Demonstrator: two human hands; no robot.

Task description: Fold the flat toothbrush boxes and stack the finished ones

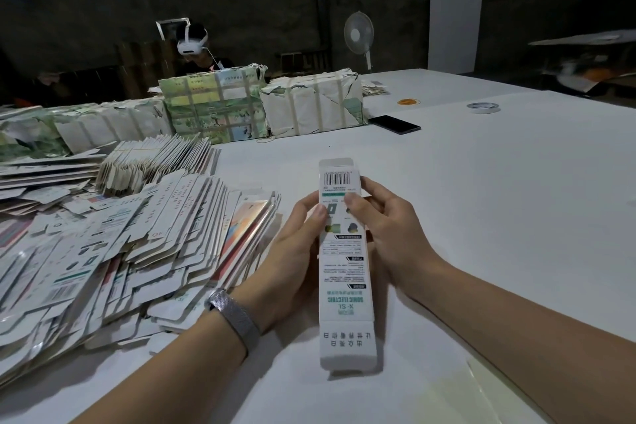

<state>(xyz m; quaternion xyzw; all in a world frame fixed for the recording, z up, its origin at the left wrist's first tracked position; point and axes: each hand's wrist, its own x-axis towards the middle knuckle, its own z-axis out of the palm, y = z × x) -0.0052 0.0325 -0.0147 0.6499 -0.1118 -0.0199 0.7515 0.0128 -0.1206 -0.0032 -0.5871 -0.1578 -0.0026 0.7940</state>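
A long white toothbrush box (344,272) with a barcode at its far end and green print near its near end is held above the white table (481,200). My left hand (292,251) grips its left edge, thumb on the printed face. My right hand (385,224) grips the right edge, thumb pressing next to the left thumb. The near end flap hangs unfolded. A big loose heap of flat toothbrush boxes (113,251) lies on the table to the left.
Banded bundles of flat boxes (158,162) and paper-wrapped packs (309,103) stand behind the heap. A black phone (394,124), a tape roll (483,108) and rubber bands (409,101) lie further back. A person (196,48) sits behind the packs; a fan (359,35) stands beyond.
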